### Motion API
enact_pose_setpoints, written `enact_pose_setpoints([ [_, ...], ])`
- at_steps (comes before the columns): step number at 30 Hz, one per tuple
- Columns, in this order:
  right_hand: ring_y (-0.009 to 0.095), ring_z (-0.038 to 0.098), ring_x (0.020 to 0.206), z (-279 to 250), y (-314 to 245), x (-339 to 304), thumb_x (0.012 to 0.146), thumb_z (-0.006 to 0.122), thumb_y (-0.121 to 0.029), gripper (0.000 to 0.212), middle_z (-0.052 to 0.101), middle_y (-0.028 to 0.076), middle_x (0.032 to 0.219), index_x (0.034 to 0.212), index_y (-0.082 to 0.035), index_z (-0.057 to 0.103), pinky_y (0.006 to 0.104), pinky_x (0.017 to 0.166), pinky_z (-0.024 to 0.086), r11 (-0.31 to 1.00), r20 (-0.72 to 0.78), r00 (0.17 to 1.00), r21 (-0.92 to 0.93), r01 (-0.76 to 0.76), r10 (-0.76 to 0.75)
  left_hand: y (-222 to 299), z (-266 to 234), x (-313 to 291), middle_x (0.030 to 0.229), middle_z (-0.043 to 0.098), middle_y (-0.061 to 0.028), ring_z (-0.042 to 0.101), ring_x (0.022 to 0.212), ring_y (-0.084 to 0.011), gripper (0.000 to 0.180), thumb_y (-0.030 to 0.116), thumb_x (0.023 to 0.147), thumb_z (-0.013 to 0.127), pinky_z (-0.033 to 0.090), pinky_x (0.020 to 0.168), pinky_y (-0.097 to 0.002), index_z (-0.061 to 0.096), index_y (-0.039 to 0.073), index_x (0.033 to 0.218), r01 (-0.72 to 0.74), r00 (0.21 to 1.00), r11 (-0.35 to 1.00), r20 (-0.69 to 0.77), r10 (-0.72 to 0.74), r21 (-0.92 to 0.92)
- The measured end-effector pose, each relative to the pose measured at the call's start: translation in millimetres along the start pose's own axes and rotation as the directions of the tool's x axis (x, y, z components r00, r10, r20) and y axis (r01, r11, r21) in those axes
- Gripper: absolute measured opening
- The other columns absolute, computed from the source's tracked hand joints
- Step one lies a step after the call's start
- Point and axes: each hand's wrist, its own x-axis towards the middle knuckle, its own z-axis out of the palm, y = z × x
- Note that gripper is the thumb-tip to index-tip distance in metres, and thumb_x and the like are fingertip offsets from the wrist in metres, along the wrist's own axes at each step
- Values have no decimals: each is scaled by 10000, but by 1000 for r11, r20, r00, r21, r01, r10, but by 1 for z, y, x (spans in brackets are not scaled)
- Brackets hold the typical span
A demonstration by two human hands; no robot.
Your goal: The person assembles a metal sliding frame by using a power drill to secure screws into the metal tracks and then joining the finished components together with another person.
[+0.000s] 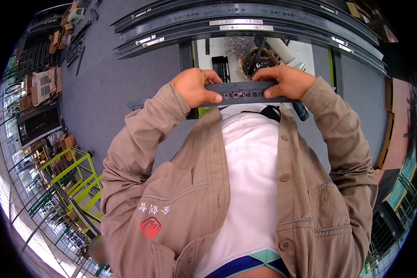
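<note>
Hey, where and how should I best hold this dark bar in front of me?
Likely near both ends, coming from left and right and pinching across its narrower width: the bar looks long and flat and lies crosswise, so spread holds should steady it. Your left grip and right grip sit that way.

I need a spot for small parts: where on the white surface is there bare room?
Its upper right looks bare, between the pale cylinder, the rails and the right hand. Crowded: the middle, with pile, box and black part.
</note>
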Motion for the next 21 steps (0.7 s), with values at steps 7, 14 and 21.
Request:
enact_pose_setpoints([
  [7,275,664,1120,6,8,3,872,734,-67,507,722,137,1210,1367,-16,639,395,1053,485,1000,9,1000,3,5,-5,-8,5,3,970,746,-122,693,886,-186,401,84,784,862,549,830,-307,694,-45,1125,17,1000,1000,0,-17,6],
  [14,276,671,1123,8,12,2,877,720,-71,493,720,143,1227,1361,-15,645,376,1039,495,999,4,999,-37,39,-39,-11,7,6,1017,763,-153,721,925,-235,464,160,785,868,550,865,-327,708,-27,1178,32,999,998,30,-34,55],
  [21,272,674,1114,14,21,6,856,737,-58,502,722,149,1214,1349,-9,654,375,1026,506,999,23,999,13,32,-32,-19,10,8,1073,769,-178,735,959,-267,503,193,780,874,550,902,-339,717,-11,1212,49,997,997,63,-54,66],
])
